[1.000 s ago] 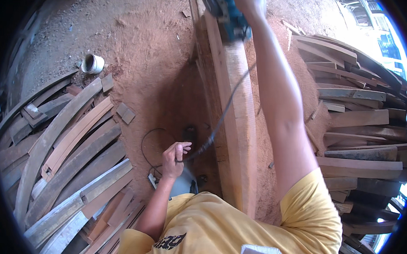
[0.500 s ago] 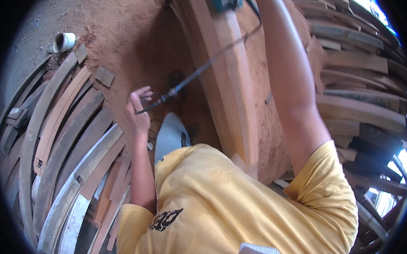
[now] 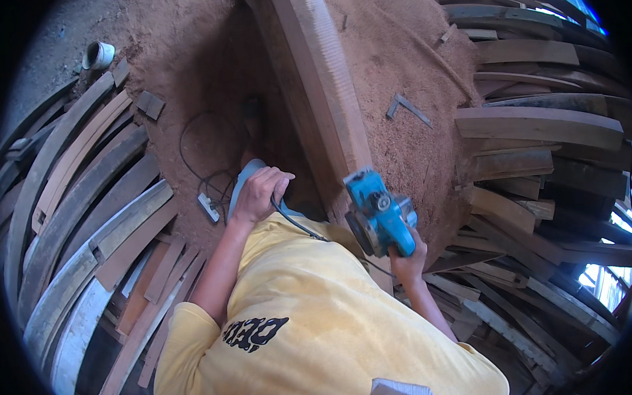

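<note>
Reddish sawdust covers the earthen floor [image 3: 409,62], with a long wooden beam [image 3: 318,65] running through the middle of it. The right hand [image 3: 408,253] is closed around the rear handle of a teal power planer [image 3: 380,202], which sits at the beam's near end; whether its sole touches the wood cannot be told from above. Left of the beam, the left hand [image 3: 263,189] has its fingers curled round the black cord [image 3: 290,219]. Half a second ago the right arm was stretched far along the beam with the cord drawn across it — now the planer is back close to the body and the cord droops before the yellow shirt [image 3: 319,288], so the work seems to stand at the near end, leaving the beam's farther top face uncovered. The planer's nose points away from the person and a little left, its long axis lying roughly along the beam's. Further out, left of the beam, are a white power strip [image 3: 208,207], stacked curved planks [image 3: 116,159] and a pale bucket [image 3: 100,55]; right of it, an L-shaped square [image 3: 414,110] and more planks [image 3: 540,125].
</note>
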Available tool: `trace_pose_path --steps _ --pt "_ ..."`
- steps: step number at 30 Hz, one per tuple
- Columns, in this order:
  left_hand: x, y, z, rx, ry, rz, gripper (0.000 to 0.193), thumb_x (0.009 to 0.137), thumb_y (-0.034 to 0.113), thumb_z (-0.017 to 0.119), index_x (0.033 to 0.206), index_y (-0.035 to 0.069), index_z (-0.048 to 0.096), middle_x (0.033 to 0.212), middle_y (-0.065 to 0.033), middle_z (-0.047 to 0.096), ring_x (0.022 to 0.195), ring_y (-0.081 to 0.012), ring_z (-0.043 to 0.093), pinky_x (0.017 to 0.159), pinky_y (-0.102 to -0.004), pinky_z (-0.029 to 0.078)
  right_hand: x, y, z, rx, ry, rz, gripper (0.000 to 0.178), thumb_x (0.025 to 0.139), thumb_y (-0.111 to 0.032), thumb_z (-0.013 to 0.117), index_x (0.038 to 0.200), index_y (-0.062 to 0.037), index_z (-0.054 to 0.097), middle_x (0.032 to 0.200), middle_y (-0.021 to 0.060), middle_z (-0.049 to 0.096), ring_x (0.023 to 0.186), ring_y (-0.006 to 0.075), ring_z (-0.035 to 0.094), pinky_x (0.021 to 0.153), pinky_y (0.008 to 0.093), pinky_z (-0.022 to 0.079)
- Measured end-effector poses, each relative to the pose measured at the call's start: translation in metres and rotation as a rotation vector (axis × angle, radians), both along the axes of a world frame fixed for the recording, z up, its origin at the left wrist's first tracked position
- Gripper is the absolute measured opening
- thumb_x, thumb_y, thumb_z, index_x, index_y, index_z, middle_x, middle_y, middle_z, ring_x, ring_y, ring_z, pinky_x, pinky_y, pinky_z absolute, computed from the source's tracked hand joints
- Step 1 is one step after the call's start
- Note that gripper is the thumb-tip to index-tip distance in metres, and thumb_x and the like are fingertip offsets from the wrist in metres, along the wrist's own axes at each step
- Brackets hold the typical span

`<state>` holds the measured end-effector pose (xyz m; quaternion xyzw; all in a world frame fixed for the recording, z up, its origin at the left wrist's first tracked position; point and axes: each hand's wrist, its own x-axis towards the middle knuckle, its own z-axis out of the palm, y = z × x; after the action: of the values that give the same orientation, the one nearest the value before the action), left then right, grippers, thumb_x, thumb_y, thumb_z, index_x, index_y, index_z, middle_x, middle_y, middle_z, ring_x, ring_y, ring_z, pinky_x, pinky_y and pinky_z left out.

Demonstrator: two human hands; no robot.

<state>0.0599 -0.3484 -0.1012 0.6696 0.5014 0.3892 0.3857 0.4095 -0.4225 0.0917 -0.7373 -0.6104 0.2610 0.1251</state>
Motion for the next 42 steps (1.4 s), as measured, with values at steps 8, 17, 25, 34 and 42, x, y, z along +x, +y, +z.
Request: trace_pose_path --steps 8,17,25,34,42 --pt "-0.028 0.013 -0.001 -0.122 -0.084 0.239 0.044 0.115 0.027 0.044 0.106 -0.001 0.077 0.095 -0.0180 0.076 0.088 -0.0355 0.074 0.082 -0.0447 0.058 -0.077 0.156 -0.021 0.068 0.004 0.069 0.051 0.080 -0.007 0.076 0.131 -0.0044 0.072 0.097 0.0279 0.076 0.098 0.0462 0.076 0.083 0.0472 0.060" --pt "-0.067 0.053 -0.014 -0.223 -0.107 0.339 0.055 0.117 0.036 0.039 0.109 -0.002 0.077 0.097 -0.0173 0.076 0.087 -0.0291 0.076 0.079 -0.0373 0.060 -0.161 0.299 -0.031 0.157 0.090 0.110 0.043 0.080 -0.008 0.076 0.121 0.0035 0.073 0.101 0.0323 0.075 0.101 0.0484 0.074 0.086 0.0491 0.059" --pt "-0.094 0.126 -0.011 -0.284 -0.136 0.347 0.050 0.116 0.029 0.040 0.109 -0.003 0.078 0.096 -0.0192 0.077 0.090 -0.0317 0.077 0.082 -0.0406 0.061 -0.222 0.395 -0.031 0.162 0.059 0.095 0.046 0.079 -0.008 0.075 0.123 0.0030 0.074 0.102 0.0326 0.075 0.103 0.0489 0.073 0.089 0.0502 0.059" --pt "-0.116 0.183 -0.019 -0.310 -0.154 0.360 0.051 0.117 0.029 0.039 0.110 -0.004 0.077 0.097 -0.0199 0.077 0.089 -0.0312 0.077 0.082 -0.0402 0.061 -0.313 0.538 -0.028 0.195 0.063 0.148 0.033 0.081 -0.012 0.072 0.114 -0.0063 0.077 0.105 0.0301 0.075 0.105 0.0490 0.072 0.092 0.0536 0.058" --pt "-0.127 0.220 -0.027 -0.355 -0.220 0.420 0.052 0.118 0.030 0.039 0.111 -0.005 0.076 0.101 -0.0193 0.077 0.090 -0.0289 0.078 0.080 -0.0382 0.063 -0.404 0.710 -0.056 0.356 -0.005 0.216 0.029 0.082 -0.021 0.074 0.106 -0.0058 0.082 0.095 0.0259 0.078 0.094 0.0409 0.077 0.084 0.0489 0.060"
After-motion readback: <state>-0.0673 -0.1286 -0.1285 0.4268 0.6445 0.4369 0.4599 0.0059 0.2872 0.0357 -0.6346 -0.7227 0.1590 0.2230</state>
